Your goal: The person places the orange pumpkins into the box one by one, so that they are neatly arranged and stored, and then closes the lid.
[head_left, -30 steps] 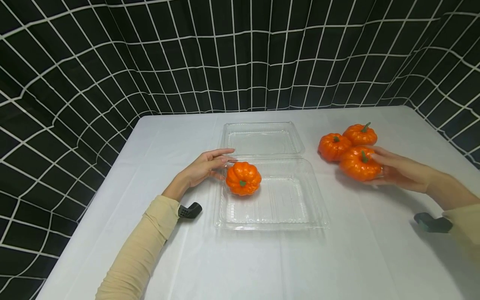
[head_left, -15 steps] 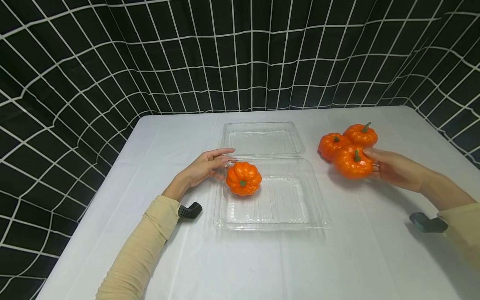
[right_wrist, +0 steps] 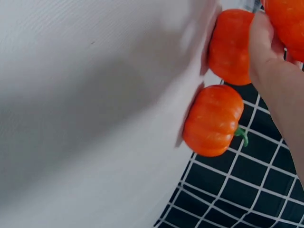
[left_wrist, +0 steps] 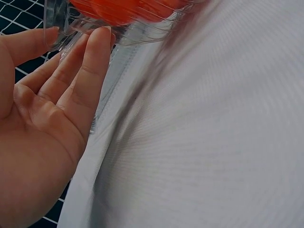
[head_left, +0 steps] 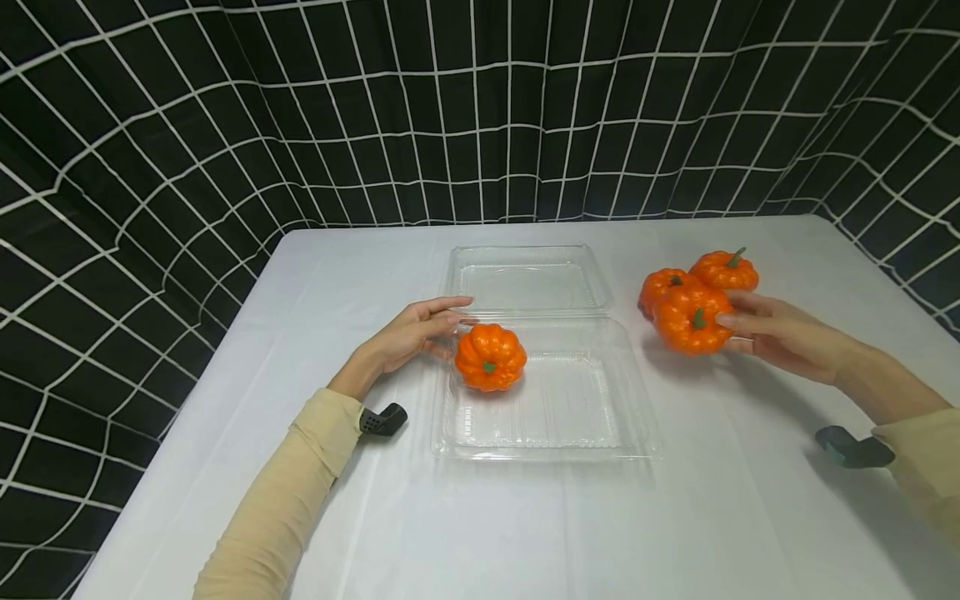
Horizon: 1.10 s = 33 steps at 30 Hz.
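Observation:
My right hand (head_left: 787, 333) grips a small orange pumpkin (head_left: 686, 318) with a green stem, just above the table. Two more pumpkins stand behind it: one (head_left: 660, 287) partly covered by the held pumpkin, the other (head_left: 723, 268) farther back. At the table's middle lies a clear plastic clamshell container (head_left: 555, 417), its lid (head_left: 528, 279) folded back. Another pumpkin (head_left: 491, 357) sits in the base's back left corner. My left hand (head_left: 408, 337) holds the container's left edge; in the left wrist view, the thumb is at the rim and the fingers (left_wrist: 90, 71) touch the wall.
A white cloth (head_left: 465, 525) covers the table. Black curtains with a white grid (head_left: 495, 108) hang behind it and at both sides. A dark wrist device (head_left: 382, 419) sits at each sleeve cuff.
My right hand has moved left and slightly back with the gripped pumpkin, which now covers more of the pumpkin behind it. The left hand and container have stayed in place.

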### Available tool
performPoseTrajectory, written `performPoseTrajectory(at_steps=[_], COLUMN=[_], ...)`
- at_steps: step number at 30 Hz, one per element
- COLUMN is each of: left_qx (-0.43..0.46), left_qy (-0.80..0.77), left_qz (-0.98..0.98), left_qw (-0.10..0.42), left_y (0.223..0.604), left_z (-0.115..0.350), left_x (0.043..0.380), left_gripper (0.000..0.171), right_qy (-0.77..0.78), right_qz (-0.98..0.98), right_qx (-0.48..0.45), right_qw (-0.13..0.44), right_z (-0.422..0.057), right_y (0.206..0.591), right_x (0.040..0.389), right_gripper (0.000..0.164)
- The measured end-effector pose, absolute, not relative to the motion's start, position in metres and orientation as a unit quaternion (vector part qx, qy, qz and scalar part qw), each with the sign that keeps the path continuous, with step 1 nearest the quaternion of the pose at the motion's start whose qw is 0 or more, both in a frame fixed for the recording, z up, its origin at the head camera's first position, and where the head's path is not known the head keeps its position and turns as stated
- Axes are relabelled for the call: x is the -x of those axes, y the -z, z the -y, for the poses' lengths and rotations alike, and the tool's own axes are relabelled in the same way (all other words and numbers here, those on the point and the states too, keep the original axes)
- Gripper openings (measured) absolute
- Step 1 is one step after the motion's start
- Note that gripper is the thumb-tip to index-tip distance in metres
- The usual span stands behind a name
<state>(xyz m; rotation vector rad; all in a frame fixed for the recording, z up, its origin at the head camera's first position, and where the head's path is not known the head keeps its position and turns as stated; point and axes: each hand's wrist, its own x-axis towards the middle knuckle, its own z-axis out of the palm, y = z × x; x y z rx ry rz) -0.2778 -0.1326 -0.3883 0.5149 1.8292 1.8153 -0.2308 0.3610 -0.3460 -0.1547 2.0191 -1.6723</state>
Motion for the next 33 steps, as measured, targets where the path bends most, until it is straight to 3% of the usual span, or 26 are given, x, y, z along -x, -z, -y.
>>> performPoseTrajectory(at_steps=[9, 17, 33], left_qx=[-0.187, -0.188, -0.184], left_qy=[-0.667, -0.671, -0.667], left_qz=[-0.675, -0.671, -0.675], left_qw=[0.253, 0.255, 0.255], left_y=[0.387, 0.391, 0.387], left_z=[0.133, 0.132, 0.131], left_x=[0.279, 0.279, 0.278], left_gripper=[0.047, 0.047, 0.047], right_qy=[0.584, 0.602, 0.604], right_qz=[-0.769, -0.758, -0.763], right_qx=[0.075, 0.098, 0.107], right_qw=[0.248, 0.229, 0.205], right_z=[-0.34, -0.323, -0.294], right_y=[0.336, 0.33, 0.318], right_x=[0.227, 0.228, 0.226], right_gripper=[0.075, 0.06, 0.062])
